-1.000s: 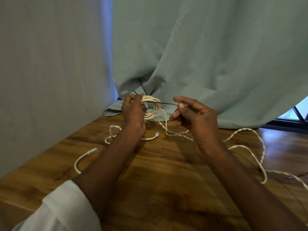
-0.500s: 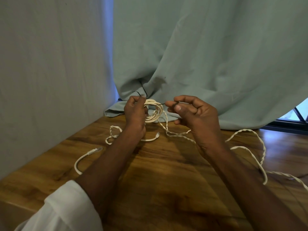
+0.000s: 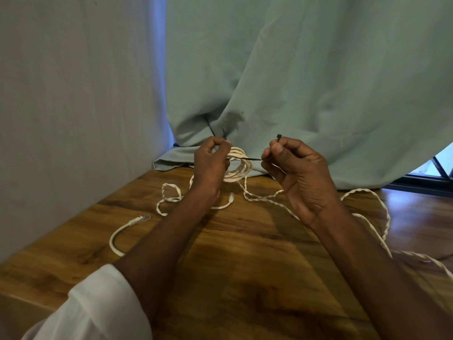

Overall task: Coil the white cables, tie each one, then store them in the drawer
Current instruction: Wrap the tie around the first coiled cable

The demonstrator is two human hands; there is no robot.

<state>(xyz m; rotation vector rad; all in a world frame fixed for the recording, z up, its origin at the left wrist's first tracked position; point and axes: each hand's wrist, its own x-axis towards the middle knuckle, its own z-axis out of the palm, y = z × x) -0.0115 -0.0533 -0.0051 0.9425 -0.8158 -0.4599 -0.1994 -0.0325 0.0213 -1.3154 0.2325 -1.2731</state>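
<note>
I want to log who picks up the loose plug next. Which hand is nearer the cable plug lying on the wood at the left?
Left. The left hand is up beside the plug, holding the coil; the right hand is farther right.

left sleeve [image 3: 98,305]: white, rolled above wrist | right forearm [image 3: 382,271]: bare | hands: no rings, no gloves

Bare bench [image 3: 245,278] lies open near, while loose white cables [image 3: 382,212] sprawl right and curtain [image 3: 318,94] blocks far.
</note>
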